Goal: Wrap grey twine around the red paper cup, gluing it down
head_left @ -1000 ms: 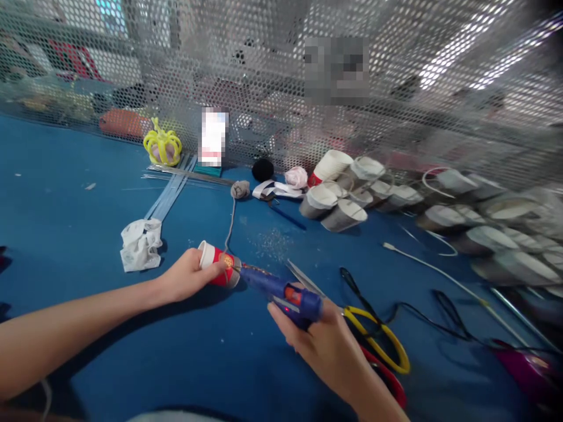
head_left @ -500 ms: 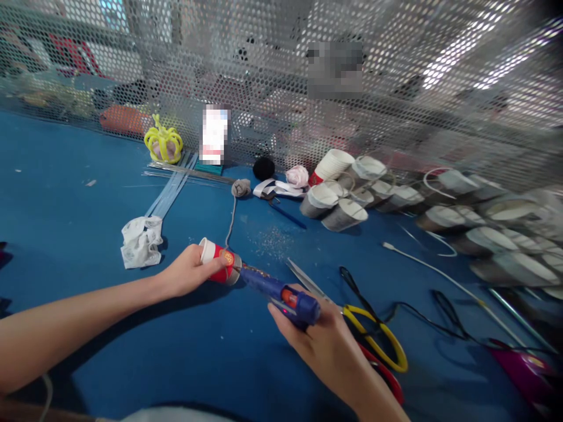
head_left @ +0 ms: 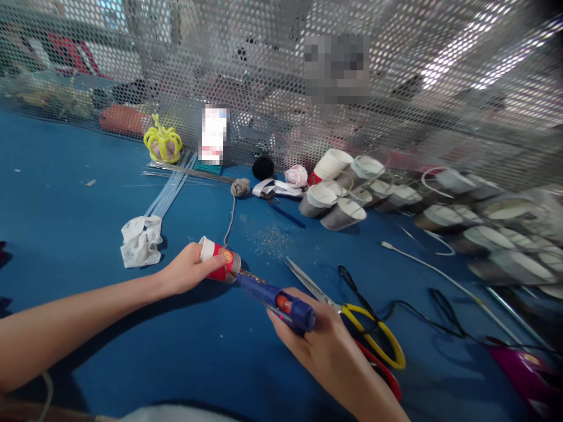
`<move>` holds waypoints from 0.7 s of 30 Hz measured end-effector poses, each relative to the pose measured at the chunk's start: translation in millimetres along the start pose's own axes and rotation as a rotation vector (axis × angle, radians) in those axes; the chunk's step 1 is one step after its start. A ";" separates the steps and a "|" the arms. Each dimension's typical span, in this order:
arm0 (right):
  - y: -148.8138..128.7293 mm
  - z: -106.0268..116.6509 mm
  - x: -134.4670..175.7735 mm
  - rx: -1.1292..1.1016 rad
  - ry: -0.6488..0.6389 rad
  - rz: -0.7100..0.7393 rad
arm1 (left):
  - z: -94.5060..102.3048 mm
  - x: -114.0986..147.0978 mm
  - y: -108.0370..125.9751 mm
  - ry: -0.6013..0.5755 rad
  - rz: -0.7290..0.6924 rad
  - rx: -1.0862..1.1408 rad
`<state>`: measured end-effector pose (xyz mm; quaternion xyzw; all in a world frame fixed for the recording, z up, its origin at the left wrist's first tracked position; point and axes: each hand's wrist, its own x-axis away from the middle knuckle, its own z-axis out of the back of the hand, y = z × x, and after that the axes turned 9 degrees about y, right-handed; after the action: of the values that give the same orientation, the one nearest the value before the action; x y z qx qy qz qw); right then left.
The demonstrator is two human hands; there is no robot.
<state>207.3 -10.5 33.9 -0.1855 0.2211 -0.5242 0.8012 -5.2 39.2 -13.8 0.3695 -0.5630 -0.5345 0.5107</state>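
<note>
Head view: left hand (head_left: pixel 185 271) grips a tapered paper cup (head_left: pixel 226 256), right hand (head_left: pixel 328 343) a plastic glue gun (head_left: pixel 267 293).

The paper cup (head_left: pixel 229 268) is held on its side in the left hand (head_left: pixel 187 268), thumb across its red band. The band carries a gold emblem; the rim is white. The open end faces left and the gray-covered base end points toward the right hand (head_left: pixel 314 331). The blue glue gun (head_left: pixel 263 291) is gripped in the right hand, nozzle at the base end, indicator lit red. The gray yarn ball (head_left: pixel 240 187) lies beyond both hands, its strand running to the cup.
</note>
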 end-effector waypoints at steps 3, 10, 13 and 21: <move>-0.1 -0.3 0.3 0.006 0.007 0.008 | 0.0 0.1 0.5 -0.008 0.006 0.009; -1.6 0.4 0.6 0.018 -0.033 0.005 | -0.3 -1.2 -1.6 0.022 -0.005 -0.018; -1.6 0.8 0.9 0.030 -0.024 -0.013 | 0.0 -0.9 -1.5 0.020 -0.003 -0.011; 0.0 -0.2 1.9 0.034 -0.020 -0.008 | 0.8 0.0 -1.4 0.030 0.000 -0.024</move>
<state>207.8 -12.3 33.3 -0.1781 0.2035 -0.5292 0.8043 -6.2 39.2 -15.2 0.3712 -0.5488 -0.5356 0.5236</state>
